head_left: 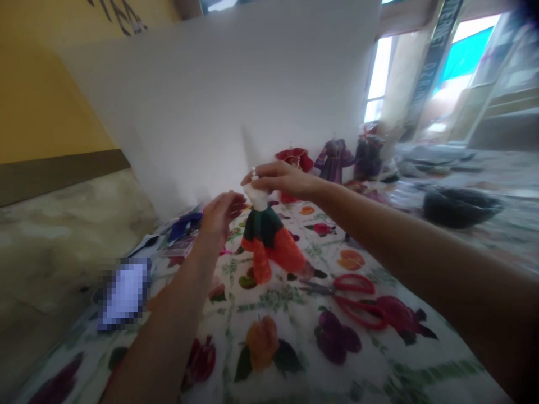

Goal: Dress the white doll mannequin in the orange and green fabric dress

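Note:
A small white doll-sized dress form [258,197] stands upright on the tablecloth. It wears a skirt [265,230] with a green upper part and an orange lower part. My right hand [280,178] grips the form at its shoulder, with the fingers behind the thin beaded neck and the thumb in front. Just to the left, my left hand [223,212] hovers with loosely bent fingers, apart from each other; its fingertips come close to the form's side. Red-handled scissors [357,300] lie partly spread on the cloth, near the skirt's right hem.
Behind my right hand stand small dressed forms, one in red [295,157], one in purple [334,160] and a dark one [368,157]. A black bowl-like thing [461,206] sits at right. A pixelated phone-like object [126,294] lies left. A white panel [227,90] rises behind.

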`<state>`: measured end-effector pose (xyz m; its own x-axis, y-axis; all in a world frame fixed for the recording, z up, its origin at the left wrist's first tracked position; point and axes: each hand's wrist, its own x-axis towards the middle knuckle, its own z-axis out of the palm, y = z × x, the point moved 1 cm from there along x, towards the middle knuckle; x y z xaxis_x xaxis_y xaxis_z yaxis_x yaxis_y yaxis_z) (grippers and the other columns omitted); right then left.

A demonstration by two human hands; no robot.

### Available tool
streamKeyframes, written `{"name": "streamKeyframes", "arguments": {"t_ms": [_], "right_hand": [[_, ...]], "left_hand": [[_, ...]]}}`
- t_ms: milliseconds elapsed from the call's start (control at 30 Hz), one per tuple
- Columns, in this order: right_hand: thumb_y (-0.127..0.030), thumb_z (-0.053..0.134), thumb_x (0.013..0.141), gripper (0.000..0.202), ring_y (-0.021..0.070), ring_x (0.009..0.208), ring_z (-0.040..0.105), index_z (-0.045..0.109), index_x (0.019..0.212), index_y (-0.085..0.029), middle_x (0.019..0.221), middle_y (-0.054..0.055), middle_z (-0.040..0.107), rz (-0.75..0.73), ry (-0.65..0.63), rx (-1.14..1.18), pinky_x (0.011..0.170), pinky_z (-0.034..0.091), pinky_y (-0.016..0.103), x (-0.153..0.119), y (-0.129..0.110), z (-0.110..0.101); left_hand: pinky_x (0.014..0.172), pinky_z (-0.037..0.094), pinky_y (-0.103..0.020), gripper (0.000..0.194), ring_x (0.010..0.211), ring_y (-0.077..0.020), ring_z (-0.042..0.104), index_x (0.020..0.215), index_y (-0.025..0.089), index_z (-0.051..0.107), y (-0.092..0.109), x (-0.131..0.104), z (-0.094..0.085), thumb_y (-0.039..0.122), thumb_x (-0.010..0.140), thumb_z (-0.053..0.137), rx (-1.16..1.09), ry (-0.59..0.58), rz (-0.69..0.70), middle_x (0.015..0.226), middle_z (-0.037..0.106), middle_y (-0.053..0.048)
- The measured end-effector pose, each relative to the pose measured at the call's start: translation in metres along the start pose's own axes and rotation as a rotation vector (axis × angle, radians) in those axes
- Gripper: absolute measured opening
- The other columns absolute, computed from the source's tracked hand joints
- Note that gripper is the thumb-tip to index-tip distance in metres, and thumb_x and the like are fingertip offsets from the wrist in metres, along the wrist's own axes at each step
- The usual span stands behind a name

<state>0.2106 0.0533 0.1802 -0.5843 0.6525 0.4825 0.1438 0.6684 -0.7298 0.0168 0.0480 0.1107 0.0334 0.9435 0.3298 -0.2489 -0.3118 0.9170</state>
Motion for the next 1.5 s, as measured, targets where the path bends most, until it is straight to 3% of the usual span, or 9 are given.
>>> {"name": "streamKeyframes", "arguments": {"t_ms": [233, 467, 667, 1133, 1333, 1500], "right_hand": [[-0.025, 0.060, 0.089, 0.023, 0.0123, 0.073, 0.054, 0.067, 0.109, -0.016, 0.084, 0.003, 0.062, 0.020, 0.089, -0.050, 0.064, 0.044, 0.024, 0.001, 0.007, -0.001], [-0.028, 0.057, 0.091, 0.019, 0.0107, 0.069, 0.051, 0.068, 0.096, -0.014, 0.081, 0.003, 0.061, 0.047, 0.079, -0.085, 0.062, 0.040, 0.023, -0.002, 0.005, 0.002], [-0.029, 0.057, 0.091, 0.017, 0.0101, 0.069, 0.049, 0.066, 0.096, -0.015, 0.079, 0.001, 0.059, 0.031, 0.049, -0.019, 0.060, 0.039, 0.022, -0.002, 0.005, 0.007], [-0.033, 0.057, 0.092, 0.021, 0.0091, 0.063, 0.048, 0.067, 0.099, -0.016, 0.076, 0.001, 0.057, 0.031, 0.052, -0.029, 0.054, 0.038, 0.022, -0.007, 0.006, 0.011], [-0.033, 0.055, 0.094, 0.019, 0.0098, 0.063, 0.050, 0.066, 0.101, -0.019, 0.080, 0.002, 0.059, 0.050, 0.097, -0.069, 0.051, 0.038, 0.022, -0.006, 0.014, 0.008], [-0.037, 0.055, 0.095, 0.025, 0.0096, 0.064, 0.047, 0.061, 0.081, -0.017, 0.074, 0.001, 0.054, 0.026, 0.121, -0.104, 0.054, 0.038, 0.022, -0.007, 0.016, 0.010]], "left_hand": [[0.079, 0.048, -0.029, 0.028, 0.082, -0.0155, 0.066, 0.083, 0.018, 0.068, -0.005, 0.000, -0.003, 0.045, 0.078, 0.071, 0.110, -0.035, 0.002, 0.089, 0.070, -0.004], [0.094, 0.047, -0.036, 0.045, 0.109, -0.0227, 0.060, 0.109, 0.018, 0.062, -0.010, -0.007, 0.008, 0.041, 0.073, 0.079, 0.358, -0.327, 0.131, 0.115, 0.067, -0.009], [0.085, 0.047, -0.032, 0.036, 0.092, -0.0192, 0.061, 0.105, 0.019, 0.064, -0.025, -0.009, 0.018, 0.042, 0.079, 0.073, 0.353, -0.273, 0.191, 0.101, 0.067, -0.004], [0.087, 0.048, -0.033, 0.040, 0.091, -0.0188, 0.063, 0.106, 0.020, 0.068, -0.025, -0.008, 0.021, 0.040, 0.074, 0.078, 0.242, -0.206, 0.177, 0.100, 0.071, -0.004], [0.087, 0.048, -0.032, 0.030, 0.093, -0.0181, 0.064, 0.099, 0.019, 0.066, -0.007, -0.004, 0.008, 0.041, 0.079, 0.072, 0.279, -0.200, 0.177, 0.098, 0.071, -0.004], [0.081, 0.049, -0.032, 0.025, 0.085, -0.0174, 0.065, 0.093, 0.018, 0.065, -0.005, 0.000, -0.006, 0.033, 0.074, 0.074, 0.401, -0.290, 0.142, 0.090, 0.070, -0.004]]}}
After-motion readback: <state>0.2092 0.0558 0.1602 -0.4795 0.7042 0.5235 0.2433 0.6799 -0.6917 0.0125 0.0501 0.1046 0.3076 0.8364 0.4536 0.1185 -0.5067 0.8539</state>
